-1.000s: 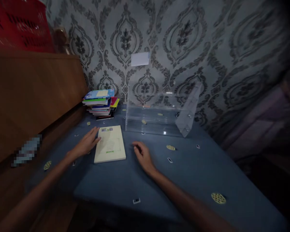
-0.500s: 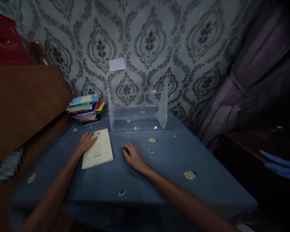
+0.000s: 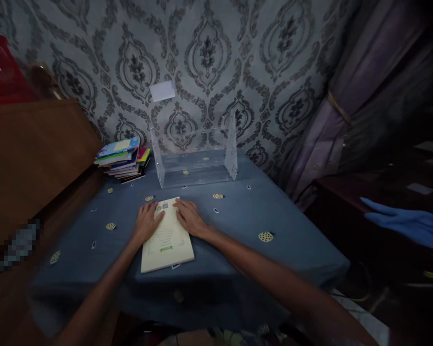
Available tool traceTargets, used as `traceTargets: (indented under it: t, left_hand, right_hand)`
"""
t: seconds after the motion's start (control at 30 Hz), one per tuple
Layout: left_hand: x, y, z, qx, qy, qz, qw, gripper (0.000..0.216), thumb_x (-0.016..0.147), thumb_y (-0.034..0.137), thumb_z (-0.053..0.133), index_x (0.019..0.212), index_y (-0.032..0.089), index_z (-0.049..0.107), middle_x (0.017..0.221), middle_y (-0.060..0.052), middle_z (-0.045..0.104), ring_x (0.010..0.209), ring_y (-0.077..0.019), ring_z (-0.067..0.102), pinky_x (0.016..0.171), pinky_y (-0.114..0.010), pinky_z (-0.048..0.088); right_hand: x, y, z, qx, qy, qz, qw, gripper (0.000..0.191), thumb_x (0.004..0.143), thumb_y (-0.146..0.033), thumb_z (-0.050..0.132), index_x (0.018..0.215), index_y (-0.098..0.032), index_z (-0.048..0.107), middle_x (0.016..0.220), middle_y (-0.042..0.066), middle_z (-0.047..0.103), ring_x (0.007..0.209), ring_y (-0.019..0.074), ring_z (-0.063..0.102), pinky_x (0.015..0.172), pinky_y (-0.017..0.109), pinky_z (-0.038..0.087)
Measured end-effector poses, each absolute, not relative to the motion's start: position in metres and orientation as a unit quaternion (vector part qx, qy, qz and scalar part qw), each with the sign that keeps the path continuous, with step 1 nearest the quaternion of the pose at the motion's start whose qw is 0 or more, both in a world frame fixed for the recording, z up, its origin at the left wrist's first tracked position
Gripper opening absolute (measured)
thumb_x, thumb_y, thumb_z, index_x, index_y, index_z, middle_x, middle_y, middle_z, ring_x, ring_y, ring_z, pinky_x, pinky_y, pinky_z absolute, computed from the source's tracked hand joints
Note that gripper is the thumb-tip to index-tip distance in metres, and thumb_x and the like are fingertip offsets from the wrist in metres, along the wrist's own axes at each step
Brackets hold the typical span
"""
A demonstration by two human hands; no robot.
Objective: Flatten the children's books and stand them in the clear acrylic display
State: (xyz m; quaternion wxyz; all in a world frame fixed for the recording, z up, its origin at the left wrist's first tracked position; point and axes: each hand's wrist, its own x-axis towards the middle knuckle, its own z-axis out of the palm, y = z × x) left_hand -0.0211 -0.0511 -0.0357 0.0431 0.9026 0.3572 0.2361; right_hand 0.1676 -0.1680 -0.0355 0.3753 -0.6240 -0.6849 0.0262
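A pale cream book point(image 3: 168, 240) lies on the blue tablecloth near the front edge of the table, its cover showing faint text and small green print. On its left side rests my left hand point(image 3: 146, 222), the thumb over the cover and the fingers along the upper left edge. My right hand point(image 3: 190, 217) grips the upper right side, fingertips reaching onto the cover near the top edge. Between them the two hands hold the book. Their undersides are hidden.
Behind the book stands a clear acrylic rack point(image 3: 195, 168) against the patterned wall. A stack of books point(image 3: 120, 158) sits at the back left, beside a brown wooden cabinet point(image 3: 32, 154). A blue glove-like shape point(image 3: 407, 223) and a tied purple curtain point(image 3: 332, 110) are at right.
The book has shifted right and toward me with my left hand. My right hand, earlier apart from it on the cloth, now holds its right side. The view has shifted too.
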Motion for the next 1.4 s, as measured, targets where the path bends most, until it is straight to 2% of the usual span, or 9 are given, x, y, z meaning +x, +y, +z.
traceTargets:
  t: [0.17,0.33,0.47,0.67,0.8,0.9,1.1,1.2,1.4]
  left_hand:
    - [0.03,-0.073,-0.038,0.904,0.338,0.255,0.067,0.042,0.098,0.039,0.048,0.133,0.018,0.057,0.137,-0.014,0.058,0.132,-0.0308,0.046,0.113,-0.05,0.037]
    - [0.093,-0.082,-0.033,0.914,0.296,0.237,0.142,0.041,0.096,0.039,0.051,0.131,0.018,0.059,0.137,-0.013,0.059,0.138,-0.0326,0.043,0.116,-0.052,0.034]
    - [0.103,-0.073,-0.038,0.909,0.232,0.244,0.245,0.039,0.099,0.041,0.046,0.132,0.024,0.058,0.139,-0.009,0.06,0.139,-0.029,0.045,0.117,-0.05,0.036]
    - [0.087,-0.068,-0.056,0.83,0.313,0.299,0.352,0.037,0.099,0.046,0.046,0.13,0.033,0.062,0.14,-0.006,0.06,0.135,-0.0281,0.051,0.115,-0.051,0.041]
    - [0.089,-0.065,-0.06,0.801,0.34,0.313,0.381,0.038,0.099,0.049,0.045,0.126,0.031,0.064,0.136,-0.008,0.063,0.131,-0.03,0.054,0.113,-0.054,0.042]
    - [0.091,-0.064,-0.059,0.788,0.342,0.322,0.398,0.04,0.099,0.05,0.044,0.125,0.027,0.063,0.131,-0.009,0.065,0.126,-0.0293,0.058,0.109,-0.051,0.046]
    - [0.094,-0.063,-0.033,0.835,0.282,0.325,0.343,0.029,0.099,0.035,0.042,0.115,0.023,0.062,0.115,-0.01,0.068,0.111,-0.0256,0.062,0.1,-0.044,0.05]
    - [0.091,-0.059,-0.029,0.858,0.275,0.326,0.287,0.025,0.096,0.023,0.041,0.111,0.02,0.061,0.109,-0.01,0.066,0.107,-0.0241,0.062,0.099,-0.042,0.05]
    - [0.076,-0.065,-0.032,0.905,0.226,0.293,0.21,0.031,0.094,0.019,0.04,0.114,0.018,0.064,0.124,-0.011,0.065,0.119,-0.0247,0.059,0.108,-0.043,0.046]
  right_hand:
    - [0.2,-0.177,-0.028,-0.666,-0.668,0.037,0.331,0.032,0.094,-0.016,0.049,0.123,-0.017,0.064,0.144,0.016,0.056,0.137,0.0264,0.049,0.114,0.048,0.037]
    - [0.267,-0.19,-0.023,-0.713,-0.625,0.056,0.311,0.034,0.095,-0.018,0.048,0.126,-0.015,0.063,0.14,0.017,0.059,0.135,0.0271,0.051,0.113,0.046,0.04]
    - [0.323,-0.202,-0.038,-0.717,-0.604,0.041,0.346,0.035,0.098,-0.026,0.046,0.127,-0.017,0.063,0.132,0.014,0.066,0.125,0.0271,0.061,0.108,0.046,0.046]
    - [0.381,-0.22,-0.062,-0.746,-0.541,-0.023,0.389,0.034,0.096,-0.033,0.048,0.125,-0.027,0.066,0.133,0.01,0.067,0.124,0.0292,0.062,0.108,0.053,0.047]
    - [0.41,-0.22,-0.07,-0.779,-0.478,-0.036,0.404,0.034,0.093,-0.035,0.046,0.115,-0.025,0.071,0.117,0.011,0.074,0.111,0.03,0.069,0.101,0.054,0.052]
    - [0.427,-0.223,-0.071,-0.793,-0.45,-0.062,0.405,0.034,0.091,-0.036,0.045,0.105,-0.023,0.073,0.118,0.013,0.074,0.11,0.0314,0.07,0.098,0.053,0.055]
    - [0.412,-0.23,-0.046,-0.81,-0.462,-0.093,0.35,0.032,0.087,-0.032,0.047,0.103,-0.02,0.073,0.107,0.014,0.076,0.106,0.032,0.069,0.097,0.051,0.052]
    - [0.367,-0.23,-0.034,-0.796,-0.474,-0.066,0.371,0.032,0.087,-0.026,0.049,0.109,-0.02,0.072,0.112,0.011,0.075,0.107,0.0282,0.068,0.099,0.045,0.051]
    - [0.288,-0.231,-0.027,-0.722,-0.564,0.025,0.4,0.036,0.089,-0.016,0.049,0.119,-0.02,0.069,0.12,0.009,0.072,0.113,0.0245,0.066,0.102,0.04,0.049]
